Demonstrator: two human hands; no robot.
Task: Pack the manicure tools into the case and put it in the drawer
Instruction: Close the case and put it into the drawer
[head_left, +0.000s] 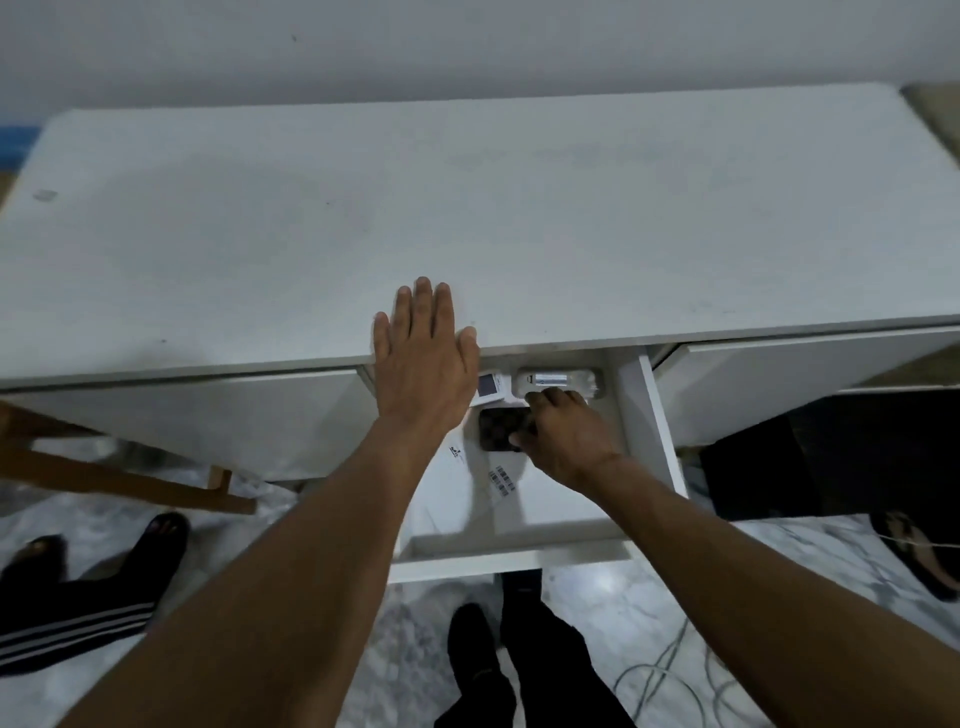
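Both forearms (291, 545) reach in from right under the camera. Big white desk (467, 208), with its middle drawer (519, 558) standing open. Left hand (423, 358) lies flat on the desk's near edge, fingers straight. Right hand (563, 431) is down in the drawer, fingers curled round the dark case (498, 428) toward the far end. Looks like the last step to me: let go, pull the hand clear, push the drawer shut.

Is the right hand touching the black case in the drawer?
Touching. In the head view the right hand curls its fingers over the black case inside the open drawer.
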